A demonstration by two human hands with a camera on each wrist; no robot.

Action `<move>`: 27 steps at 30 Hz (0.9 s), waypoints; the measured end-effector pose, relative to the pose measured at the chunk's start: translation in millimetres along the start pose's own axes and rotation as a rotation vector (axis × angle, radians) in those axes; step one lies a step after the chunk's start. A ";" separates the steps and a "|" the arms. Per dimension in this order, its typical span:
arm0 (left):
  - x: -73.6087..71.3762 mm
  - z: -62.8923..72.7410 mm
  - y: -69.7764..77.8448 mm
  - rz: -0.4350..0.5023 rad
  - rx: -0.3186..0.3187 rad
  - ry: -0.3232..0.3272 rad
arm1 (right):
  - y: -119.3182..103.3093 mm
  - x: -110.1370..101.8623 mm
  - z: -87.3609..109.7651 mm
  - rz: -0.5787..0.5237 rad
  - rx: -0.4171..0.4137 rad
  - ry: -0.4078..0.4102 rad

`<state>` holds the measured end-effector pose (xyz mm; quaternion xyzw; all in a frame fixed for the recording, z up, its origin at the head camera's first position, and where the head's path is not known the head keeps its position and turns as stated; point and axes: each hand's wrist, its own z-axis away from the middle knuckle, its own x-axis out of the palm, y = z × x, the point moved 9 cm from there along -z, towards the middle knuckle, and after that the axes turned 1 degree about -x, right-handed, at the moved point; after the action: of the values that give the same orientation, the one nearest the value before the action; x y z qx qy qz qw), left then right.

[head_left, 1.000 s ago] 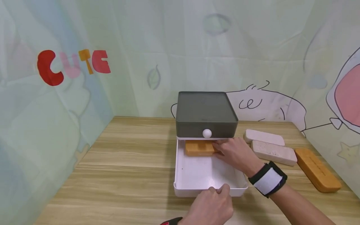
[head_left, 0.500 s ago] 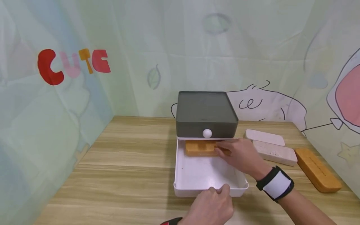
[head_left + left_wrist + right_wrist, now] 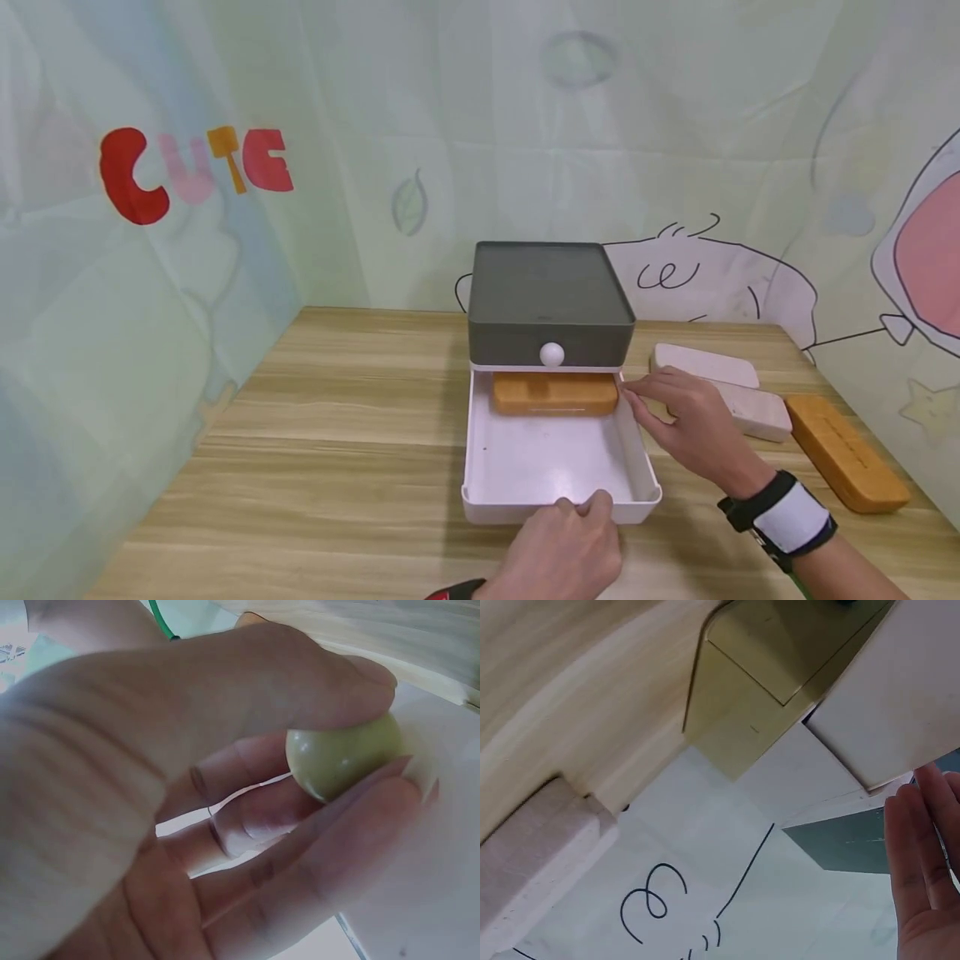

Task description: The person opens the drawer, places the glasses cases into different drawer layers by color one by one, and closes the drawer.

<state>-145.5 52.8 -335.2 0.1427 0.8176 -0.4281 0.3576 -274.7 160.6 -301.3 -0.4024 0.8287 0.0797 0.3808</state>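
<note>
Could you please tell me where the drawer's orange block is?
In the head view, the orange block lies crosswise at the far visible end of the open white drawer, by the grey box, left of the right hand.

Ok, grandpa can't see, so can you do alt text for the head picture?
A white drawer is pulled out under a grey box, with a left hand at its front and a right hand by its right edge. Inside, at the back, lies an orange block. Two pale blocks and another orange block lie to the right on the table.
</note>
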 end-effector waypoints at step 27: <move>2.2 0.9 1.2 0.004 -0.008 -0.017 | 78.7 -43.1 57.7 0.197 0.243 0.011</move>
<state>-146.0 52.7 -337.8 0.1394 0.8159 -0.4255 0.3659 -282.6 264.2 -325.2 -0.2706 0.8697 0.0134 0.4126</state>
